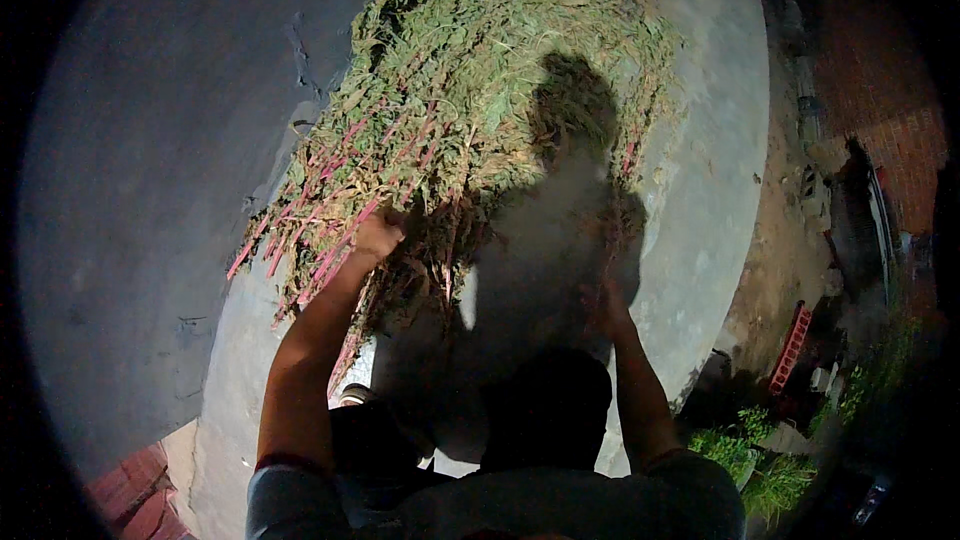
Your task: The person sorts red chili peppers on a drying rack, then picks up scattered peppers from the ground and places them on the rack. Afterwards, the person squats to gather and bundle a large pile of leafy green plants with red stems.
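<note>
A broad heap of cut leafy plants, wilted green and brown, lies on the concrete before me. Pink-red stalks stick out of its near left side, their bare ends pointing towards me. My left hand is curled around stalks at the heap's near edge; its fingertips are hidden among dark leaves. Lower on the right, my right hand is in shadow and blurred. A single reddish stalk with withered leaves runs down into its grip from the heap's right edge.
Pale concrete borders the heap, with a darker grey surface to the left. At right are bare soil, a red perforated block, green weeds and a brick surface. My shadow falls across the heap.
</note>
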Available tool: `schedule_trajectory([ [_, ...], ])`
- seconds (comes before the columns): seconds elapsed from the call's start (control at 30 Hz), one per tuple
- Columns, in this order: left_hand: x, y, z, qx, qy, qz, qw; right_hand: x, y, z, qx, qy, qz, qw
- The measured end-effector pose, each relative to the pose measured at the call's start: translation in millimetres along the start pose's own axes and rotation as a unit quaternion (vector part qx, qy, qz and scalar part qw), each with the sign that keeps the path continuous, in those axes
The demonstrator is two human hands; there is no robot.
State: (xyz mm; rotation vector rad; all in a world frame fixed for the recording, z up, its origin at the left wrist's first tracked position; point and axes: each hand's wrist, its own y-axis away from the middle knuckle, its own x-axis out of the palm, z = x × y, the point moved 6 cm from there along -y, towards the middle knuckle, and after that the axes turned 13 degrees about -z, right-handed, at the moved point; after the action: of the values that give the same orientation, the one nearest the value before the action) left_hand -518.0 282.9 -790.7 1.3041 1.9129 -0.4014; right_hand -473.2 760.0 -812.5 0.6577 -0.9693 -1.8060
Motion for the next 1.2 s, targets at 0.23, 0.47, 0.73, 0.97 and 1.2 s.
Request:
schedule_trajectory([
  [0.23,88,15,37,-0.038,0.195,0.23,0.953,-8,-32,10,-0.209,0.101,-0.037,0.972],
  [0.47,153,33,15,-0.16,0.251,0.153,0.942,-39,-88,-20,-0.507,0.407,-0.268,0.711],
  [0.73,132,38,14,-0.216,0.276,0.185,0.918,143,-12,-27,-0.289,0.39,0.157,0.86],
  [0.97,55,58,-96,-0.334,0.507,0.288,0.741,261,49,-67,-0.166,0.364,0.365,0.841],
  [1.2,42,23,13,-0.311,0.356,0.193,0.86,215,16,-50,-0.053,0.125,0.089,0.987],
])
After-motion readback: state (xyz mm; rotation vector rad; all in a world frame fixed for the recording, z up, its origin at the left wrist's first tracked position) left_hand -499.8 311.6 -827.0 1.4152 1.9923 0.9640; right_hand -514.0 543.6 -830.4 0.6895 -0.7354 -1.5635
